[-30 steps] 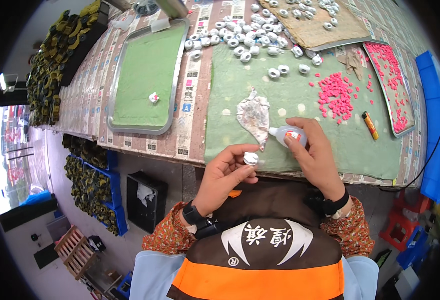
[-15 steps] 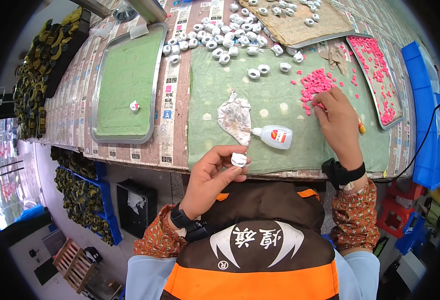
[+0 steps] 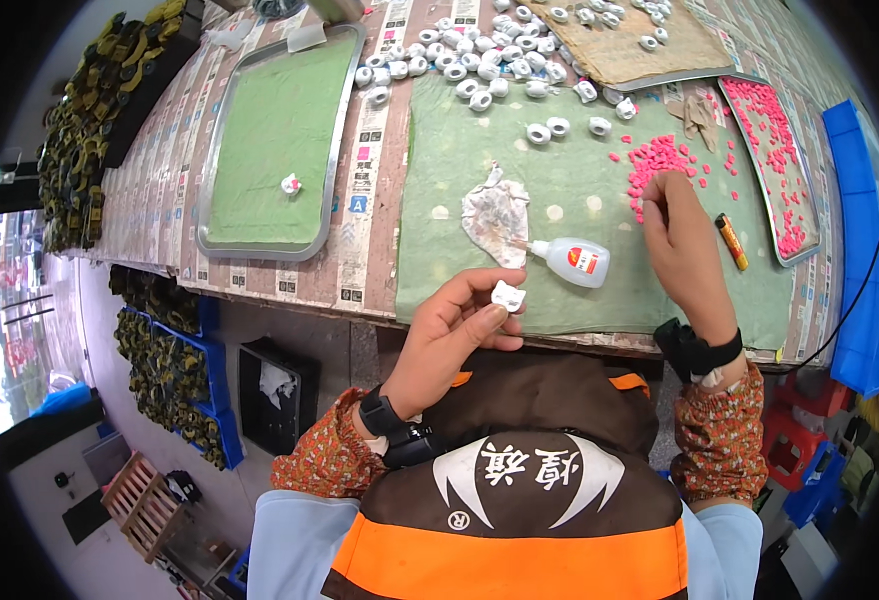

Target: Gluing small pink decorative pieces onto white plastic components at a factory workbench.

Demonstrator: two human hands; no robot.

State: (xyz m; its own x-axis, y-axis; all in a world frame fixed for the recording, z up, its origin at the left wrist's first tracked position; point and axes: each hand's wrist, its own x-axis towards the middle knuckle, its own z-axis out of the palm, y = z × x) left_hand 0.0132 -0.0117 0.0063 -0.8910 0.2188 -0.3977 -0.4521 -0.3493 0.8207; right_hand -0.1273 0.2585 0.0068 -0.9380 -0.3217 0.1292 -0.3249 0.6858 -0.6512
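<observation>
Pinching a little white piece [image 3: 508,296] between thumb and fingers, the left hand [image 3: 452,325] has it out at the tips, close to the front edge of the table [image 3: 310,270]. The grip is nearly closed with just that in it. That's my main worry: it's small and looks smooth, so a bit of twist or a lazy thumb could pop it out and send it over the edge.

Just beyond and to the right of that hand, a squeeze bottle [image 3: 578,262] lies on its side, nozzle aimed at a stained cloth [image 3: 495,215]. Can't tell if the tip actually touches it. If it's uncapped, I'd guess it could dribble onto the cloth or the green mat [image 3: 600,310], and a careless bump from either hand could roll it.

The right hand [image 3: 682,225] is farther over, fingers bent in close together at the near side of a pile of pink bits [image 3: 655,160]. Whether it's got one, I can't see. They're tiny and bunched up, so grabbing two or flicking some away seems an easy slip.

Last thing: a yellow tube [image 3: 731,242] lies just right of that hand, so a wide wrist swing could knock it.
</observation>
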